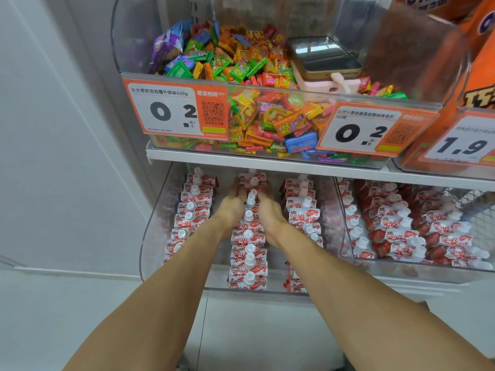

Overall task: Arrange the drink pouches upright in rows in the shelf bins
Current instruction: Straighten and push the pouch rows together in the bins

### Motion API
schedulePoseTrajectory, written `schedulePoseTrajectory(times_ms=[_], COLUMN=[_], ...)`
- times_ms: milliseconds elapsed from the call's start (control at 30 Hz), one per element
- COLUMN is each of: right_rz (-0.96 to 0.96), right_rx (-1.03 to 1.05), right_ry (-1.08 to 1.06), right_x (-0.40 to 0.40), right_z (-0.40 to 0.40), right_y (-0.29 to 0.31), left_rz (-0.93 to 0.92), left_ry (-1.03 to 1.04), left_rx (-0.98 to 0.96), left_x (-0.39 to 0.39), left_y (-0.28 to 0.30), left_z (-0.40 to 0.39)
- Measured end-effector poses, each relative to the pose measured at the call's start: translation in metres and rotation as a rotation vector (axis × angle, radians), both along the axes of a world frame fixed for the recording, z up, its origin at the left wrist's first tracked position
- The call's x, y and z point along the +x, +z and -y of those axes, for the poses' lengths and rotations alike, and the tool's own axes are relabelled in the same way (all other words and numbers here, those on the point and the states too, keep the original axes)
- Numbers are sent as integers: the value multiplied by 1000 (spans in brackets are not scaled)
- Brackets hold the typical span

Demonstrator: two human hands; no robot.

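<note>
Red-and-white strawberry drink pouches with white caps stand upright in three rows inside a clear shelf bin (150, 236) on the lower shelf. My left hand (231, 207) and my right hand (267, 210) press against either side of the middle row of pouches (249, 236), fingers curled round the pouches near the back. The left row (190, 210) and the right row (302, 207) stand beside my wrists. A second clear bin (345, 253) to the right holds more pouches (396, 228), lying loosely tilted in rows.
Above, a clear bin (123, 49) is full of small colourful candy packs, with a phone (321, 57) lying on top. Orange price tags (174, 111) hang on its front. Orange boxes (479, 76) stand at the upper right. A white wall is on the left.
</note>
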State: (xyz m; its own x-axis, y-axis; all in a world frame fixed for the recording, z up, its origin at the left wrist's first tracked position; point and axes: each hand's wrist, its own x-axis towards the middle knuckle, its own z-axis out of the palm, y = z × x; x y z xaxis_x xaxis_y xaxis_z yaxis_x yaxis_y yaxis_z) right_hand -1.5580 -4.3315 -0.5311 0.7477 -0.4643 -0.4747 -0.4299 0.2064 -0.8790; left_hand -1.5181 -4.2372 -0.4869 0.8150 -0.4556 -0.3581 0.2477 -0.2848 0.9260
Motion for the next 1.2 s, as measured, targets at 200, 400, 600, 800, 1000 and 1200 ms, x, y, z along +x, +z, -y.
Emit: schedulePoseTrajectory(times_ms=[200,400,600,800,1000,1200], right_rz=[-11,-124,-124,-111,-122,50], right_rx=[-190,-202,-205,-298,-524,-1193], right_ry=[173,360,400,495,633,811], right_x=[-36,-96,-103,-125,-150,-210], right_z=[-17,-27,-38,-34,-32,-38], right_y=[69,87,80,73,111,89], left_rz=[4,-34,-75,-33,180,935], left_ry=[-47,-294,-251,-277,-334,-534], left_rx=[43,225,149,214,416,707], left_x=[-14,-38,-59,-77,-88,-118], left_y=[7,-1,12,24,48,41], left_z=[-13,-59,-62,-76,-93,-147])
